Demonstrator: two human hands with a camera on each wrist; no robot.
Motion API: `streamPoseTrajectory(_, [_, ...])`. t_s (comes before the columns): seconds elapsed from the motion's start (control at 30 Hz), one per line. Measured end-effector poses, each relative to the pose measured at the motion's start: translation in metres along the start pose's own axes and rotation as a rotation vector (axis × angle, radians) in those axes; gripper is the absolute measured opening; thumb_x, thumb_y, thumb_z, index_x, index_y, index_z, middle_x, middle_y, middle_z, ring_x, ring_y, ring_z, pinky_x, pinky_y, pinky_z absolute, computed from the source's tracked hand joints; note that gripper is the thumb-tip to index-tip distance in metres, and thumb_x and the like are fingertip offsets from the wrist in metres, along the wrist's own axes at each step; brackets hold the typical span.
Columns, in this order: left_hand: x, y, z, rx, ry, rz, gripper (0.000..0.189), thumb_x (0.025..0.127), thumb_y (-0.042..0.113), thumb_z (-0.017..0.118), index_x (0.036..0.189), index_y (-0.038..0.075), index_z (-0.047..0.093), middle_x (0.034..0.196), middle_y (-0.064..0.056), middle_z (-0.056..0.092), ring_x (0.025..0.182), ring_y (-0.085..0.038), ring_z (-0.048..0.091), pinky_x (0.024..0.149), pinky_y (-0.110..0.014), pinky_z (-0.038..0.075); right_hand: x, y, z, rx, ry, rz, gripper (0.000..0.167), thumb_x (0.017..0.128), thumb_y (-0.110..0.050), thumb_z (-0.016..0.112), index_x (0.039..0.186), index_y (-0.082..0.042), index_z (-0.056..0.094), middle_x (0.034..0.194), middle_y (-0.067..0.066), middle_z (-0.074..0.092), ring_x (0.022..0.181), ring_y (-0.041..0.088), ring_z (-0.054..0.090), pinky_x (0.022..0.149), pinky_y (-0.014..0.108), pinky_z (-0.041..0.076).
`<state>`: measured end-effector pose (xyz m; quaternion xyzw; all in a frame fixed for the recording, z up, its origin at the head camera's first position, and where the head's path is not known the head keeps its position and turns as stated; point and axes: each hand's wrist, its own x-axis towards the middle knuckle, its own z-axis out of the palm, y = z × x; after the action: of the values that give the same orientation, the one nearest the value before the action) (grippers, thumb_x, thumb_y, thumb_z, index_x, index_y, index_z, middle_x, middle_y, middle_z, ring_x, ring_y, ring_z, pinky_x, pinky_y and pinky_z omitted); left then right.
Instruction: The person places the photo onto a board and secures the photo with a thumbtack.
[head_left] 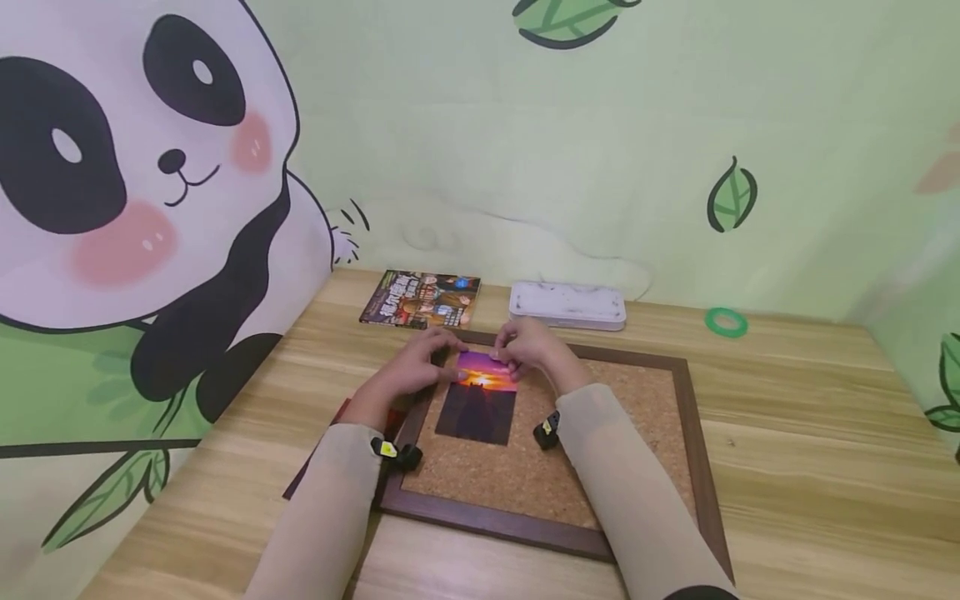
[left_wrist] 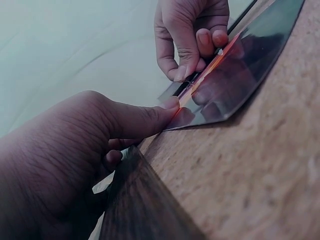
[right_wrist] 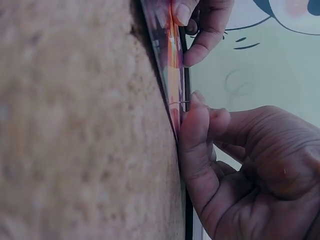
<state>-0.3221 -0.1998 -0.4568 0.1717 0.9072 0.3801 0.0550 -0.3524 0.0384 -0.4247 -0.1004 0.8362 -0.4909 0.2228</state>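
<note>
A sunset photo (head_left: 480, 417) lies over the upper left of a framed cork board (head_left: 645, 433), its glossy surface tilted slightly off the cork in the left wrist view. My left hand (head_left: 411, 367) is at its top left corner. The straight thumb (left_wrist: 150, 117) presses the photo's left edge, with the index fingertip apart from it at the top. My right hand (head_left: 531, 346) pinches a pin between thumb and fingertips at the photo's upper edge. The pin's thin metal needle (right_wrist: 180, 102) points towards the photo; its head is hidden by the fingers.
Behind the board lie a comic-style book (head_left: 423, 300) and a white case (head_left: 567, 306). A green tape ring (head_left: 726, 322) is at the back right of the wooden table (head_left: 810, 467). Something dark red (head_left: 315, 467) sticks out by the board's left side. A panda-printed wall (head_left: 450, 125) stands behind.
</note>
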Motion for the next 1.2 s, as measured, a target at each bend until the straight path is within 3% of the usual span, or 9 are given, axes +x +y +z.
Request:
streamPoseTrajectory(0.27, [-0.001,0.002,-0.002,-0.019,-0.01,0.009,0.042,0.086,0.03,0.08,0.124,0.02,0.067,0.14,-0.003,0.048,0.133,-0.031,0.04,0.109,-0.058,0.033,-0.002,0.004,-0.002,-0.033,-0.002,-0.053,0.009,0.093,-0.005,0.07,0.093,0.002,0.065,0.067,0.009,0.057,0.054,0.016,0.06,0.056,0.032,0.058])
streamPoseTrajectory(0.47, [0.0,0.002,-0.001,-0.007,-0.004,0.026,0.042,0.085,0.03,0.08,0.124,0.019,0.067,0.138,-0.003,0.049,0.131,-0.03,0.041,0.108,-0.057,0.035,0.002,0.025,-0.009,0.083,-0.055,-0.145,0.013,0.096,-0.007,0.066,0.105,0.002,0.067,0.078,0.011,0.062,0.063,0.018,0.062,0.063,0.037,0.06])
streamPoseTrajectory(0.57, [0.001,0.001,-0.001,-0.007,-0.006,0.026,0.042,0.086,0.03,0.08,0.124,0.018,0.067,0.137,-0.003,0.049,0.131,-0.03,0.041,0.108,-0.056,0.035,0.003,0.032,-0.012,0.138,-0.054,-0.18,0.014,0.098,-0.011,0.065,0.107,-0.001,0.068,0.08,0.012,0.062,0.061,0.017,0.06,0.058,0.035,0.058])
streamPoseTrajectory(0.73, [0.0,-0.001,-0.001,-0.008,-0.006,0.018,0.041,0.086,0.03,0.08,0.123,0.019,0.067,0.136,-0.003,0.049,0.13,-0.03,0.041,0.108,-0.057,0.034,0.005,0.037,-0.014,0.011,-0.012,-0.276,0.012,0.096,-0.02,0.071,0.103,-0.011,0.073,0.076,0.009,0.065,0.049,0.015,0.052,0.043,0.028,0.046])
streamPoseTrajectory(0.83, [0.0,-0.002,-0.001,-0.006,-0.003,0.015,0.04,0.085,0.03,0.08,0.122,0.02,0.068,0.137,-0.003,0.049,0.131,-0.031,0.041,0.108,-0.058,0.034,0.006,0.038,-0.013,-0.057,0.002,-0.312,0.009,0.093,-0.019,0.074,0.101,-0.013,0.075,0.077,0.007,0.068,0.048,0.013,0.051,0.042,0.026,0.042])
streamPoseTrajectory(0.97, [0.0,-0.002,0.0,0.004,-0.003,0.009,0.04,0.085,0.029,0.08,0.121,0.02,0.068,0.138,-0.002,0.049,0.131,-0.03,0.041,0.109,-0.058,0.033,0.006,0.037,-0.011,-0.089,0.02,-0.312,0.008,0.091,-0.018,0.076,0.097,-0.014,0.077,0.075,0.004,0.068,0.05,0.011,0.052,0.045,0.024,0.04])
streamPoseTrajectory(1.2, [0.0,0.001,0.0,-0.009,-0.002,0.017,0.04,0.085,0.027,0.08,0.122,0.02,0.068,0.134,-0.003,0.051,0.129,-0.03,0.042,0.108,-0.056,0.035,0.003,0.031,-0.011,-0.148,0.022,-0.296,0.009,0.09,-0.021,0.077,0.095,-0.014,0.078,0.063,0.005,0.064,0.04,0.011,0.045,0.038,0.026,0.039])
